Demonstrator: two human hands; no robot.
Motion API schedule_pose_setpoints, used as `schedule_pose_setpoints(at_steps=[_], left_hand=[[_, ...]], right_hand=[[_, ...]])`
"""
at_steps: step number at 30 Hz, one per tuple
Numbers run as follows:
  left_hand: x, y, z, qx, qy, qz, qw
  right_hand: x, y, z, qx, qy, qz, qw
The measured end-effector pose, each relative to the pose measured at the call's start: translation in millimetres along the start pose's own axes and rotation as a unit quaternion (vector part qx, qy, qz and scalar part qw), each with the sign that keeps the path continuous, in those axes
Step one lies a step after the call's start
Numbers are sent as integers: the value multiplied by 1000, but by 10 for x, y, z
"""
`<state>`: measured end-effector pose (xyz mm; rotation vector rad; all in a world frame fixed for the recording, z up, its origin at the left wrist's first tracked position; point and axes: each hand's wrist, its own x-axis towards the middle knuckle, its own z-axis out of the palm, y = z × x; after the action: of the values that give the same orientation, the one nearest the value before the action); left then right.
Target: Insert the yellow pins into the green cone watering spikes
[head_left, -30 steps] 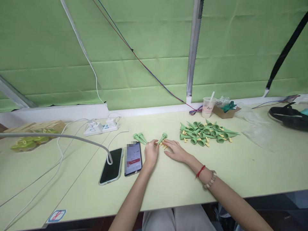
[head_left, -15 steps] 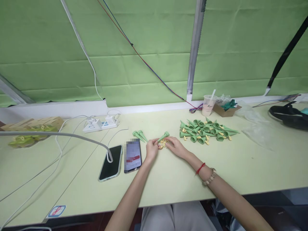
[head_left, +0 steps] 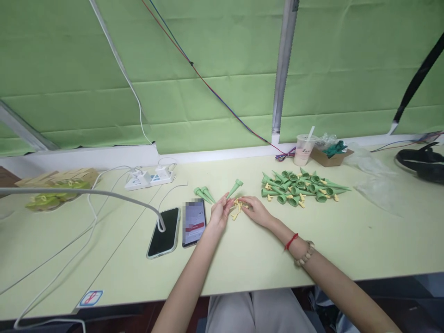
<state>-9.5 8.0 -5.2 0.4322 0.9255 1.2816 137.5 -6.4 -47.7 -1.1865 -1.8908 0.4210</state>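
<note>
- The green cone point(head_left: 235, 188) is pinched at its narrow end by the fingers of the left hand point(head_left: 219, 215); it tilts up and to the right, wide mouth raised off the table point(head_left: 243, 249), near the middle of the bench
- The right hand point(head_left: 258, 212) lies low on the table just right of the left one, fingers curled over a little heap of small yellow pieces point(head_left: 237, 207); it seems to close on one of them, but whether a piece is truly gripped I cannot tell
- The held cone shows no yellow piece on it from here, so I judge this one not yet fitted
- Just left of the hands lie two green cones point(head_left: 204, 194) side by side, apart from the rest; whether they carry yellow pieces cannot be made out
- Further right sits a pile of green cones point(head_left: 301, 187), many with yellow pieces showing at their sides, which reads as the larger share of the work done
- The yellow heap under the right hand is small, so by my guess only a few cones remain
- Near left of the hands are two phones point(head_left: 180, 227) lying flat, one dark, one lit
- Far left: a power strip point(head_left: 149, 178) with white cables, and a box with yellow-green bits point(head_left: 52, 189)
- At the far right edge stand a plastic cup with a straw point(head_left: 303, 150), a small cardboard tray point(head_left: 329, 156), a clear plastic bag point(head_left: 376, 182) and a black strap or headset point(head_left: 421, 163)
- A green cloth wall point(head_left: 208, 69) backs the bench
</note>
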Motion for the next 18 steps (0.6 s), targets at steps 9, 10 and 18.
schedule_pose_setpoints(at_steps=[9, 10, 18], left_hand=[[-68, 68, 79, -148, -46, -73, 985], [-82, 68, 81, -146, -65, -78, 984], [-142, 104, 99, -156, -115, -90, 977]], right_hand=[[8, -20, -14, 75, 4, 47, 996], [8, -21, -11, 93, 8, 53, 994], [38, -53, -49, 129, 78, 76, 986]])
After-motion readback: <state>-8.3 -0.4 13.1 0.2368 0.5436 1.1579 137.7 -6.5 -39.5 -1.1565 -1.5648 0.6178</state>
